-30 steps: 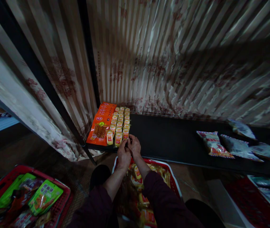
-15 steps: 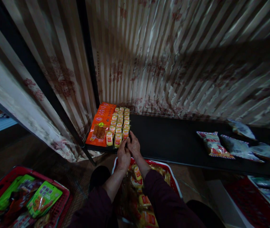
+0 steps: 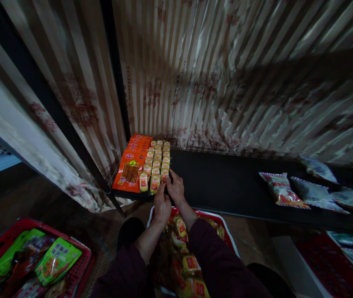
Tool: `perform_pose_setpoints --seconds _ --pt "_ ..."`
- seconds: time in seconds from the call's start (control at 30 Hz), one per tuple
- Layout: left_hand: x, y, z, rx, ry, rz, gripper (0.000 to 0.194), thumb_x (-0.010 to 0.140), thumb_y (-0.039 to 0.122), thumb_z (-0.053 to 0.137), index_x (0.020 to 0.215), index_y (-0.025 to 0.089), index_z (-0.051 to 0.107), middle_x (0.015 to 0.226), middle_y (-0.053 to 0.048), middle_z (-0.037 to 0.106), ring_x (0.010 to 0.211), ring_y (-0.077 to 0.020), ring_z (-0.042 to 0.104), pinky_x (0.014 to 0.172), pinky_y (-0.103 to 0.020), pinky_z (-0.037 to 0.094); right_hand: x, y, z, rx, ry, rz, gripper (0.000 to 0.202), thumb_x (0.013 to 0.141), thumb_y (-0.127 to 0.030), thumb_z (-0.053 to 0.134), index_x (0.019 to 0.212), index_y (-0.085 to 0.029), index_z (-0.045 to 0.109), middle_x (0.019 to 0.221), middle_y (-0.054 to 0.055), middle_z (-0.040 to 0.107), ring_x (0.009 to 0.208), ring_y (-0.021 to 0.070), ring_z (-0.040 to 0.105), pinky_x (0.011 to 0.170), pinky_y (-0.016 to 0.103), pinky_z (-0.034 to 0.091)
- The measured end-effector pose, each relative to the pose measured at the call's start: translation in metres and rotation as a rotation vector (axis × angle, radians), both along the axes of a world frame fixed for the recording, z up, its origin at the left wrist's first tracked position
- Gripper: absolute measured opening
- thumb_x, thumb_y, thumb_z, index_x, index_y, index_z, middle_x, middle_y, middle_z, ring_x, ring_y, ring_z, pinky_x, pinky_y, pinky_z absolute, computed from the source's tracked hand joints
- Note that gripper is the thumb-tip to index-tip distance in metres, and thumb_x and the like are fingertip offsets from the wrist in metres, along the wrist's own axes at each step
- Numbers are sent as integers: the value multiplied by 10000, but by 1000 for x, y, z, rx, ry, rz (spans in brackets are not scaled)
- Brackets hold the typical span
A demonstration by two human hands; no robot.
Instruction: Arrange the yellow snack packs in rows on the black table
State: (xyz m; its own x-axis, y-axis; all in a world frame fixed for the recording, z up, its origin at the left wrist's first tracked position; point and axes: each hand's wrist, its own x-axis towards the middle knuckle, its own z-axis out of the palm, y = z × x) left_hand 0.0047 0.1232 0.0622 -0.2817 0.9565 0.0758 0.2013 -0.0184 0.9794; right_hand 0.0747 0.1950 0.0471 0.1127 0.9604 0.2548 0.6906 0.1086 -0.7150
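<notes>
Small yellow wrapped snack cakes (image 3: pixel 155 171) stand in three columns on the black shelf (image 3: pixel 219 178), beside a row of overlapping orange snack bags (image 3: pixel 130 165). At the front end of the right-hand column, my left hand (image 3: pixel 163 205) and my right hand (image 3: pixel 175 187) come together around a snack cake (image 3: pixel 165 175). Their fingers are bent and close to each other, partly hiding its lower end. Below my forearms, a red basket with a white rim (image 3: pixel 230 236) holds more yellow-wrapped cakes (image 3: pixel 190 263).
Several snack bags (image 3: pixel 283 189) lie on the shelf's right part. At lower left, a red basket (image 3: pixel 85 252) holds green pouches (image 3: pixel 58 258) and other packets. Another red basket (image 3: pixel 325 256) is at lower right. A striped curtain (image 3: pixel 226 82) hangs behind; a black post (image 3: pixel 116 70) rises at left.
Little differs. My hands stay at the front of the right-hand column, with a slight shift of the fingers. The whole view has moved very slightly.
</notes>
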Motion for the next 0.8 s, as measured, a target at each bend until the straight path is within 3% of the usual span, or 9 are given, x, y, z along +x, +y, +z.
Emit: perform_pose_setpoints --seconds 0.33,0.8 --pt "0 1 -4 55 4 -21 578 688 -16 378 1192 172 591 1279 -80 580 1239 -179 481 1107 -356 314 -3 -9 -12 -33 89 -66 484 863 -370 361 1222 -108 550 1205 145 600 1147 234 511 1000 391 373" --pt "0 -2 -4 65 22 -23 565 690 -23 372 1167 177 598 1260 -73 589 1233 -171 482 1098 -349 322 2 -16 -7 15 168 -59 422 857 -345 366 1140 -128 591 1148 132 623 1080 218 552 978 389 405"
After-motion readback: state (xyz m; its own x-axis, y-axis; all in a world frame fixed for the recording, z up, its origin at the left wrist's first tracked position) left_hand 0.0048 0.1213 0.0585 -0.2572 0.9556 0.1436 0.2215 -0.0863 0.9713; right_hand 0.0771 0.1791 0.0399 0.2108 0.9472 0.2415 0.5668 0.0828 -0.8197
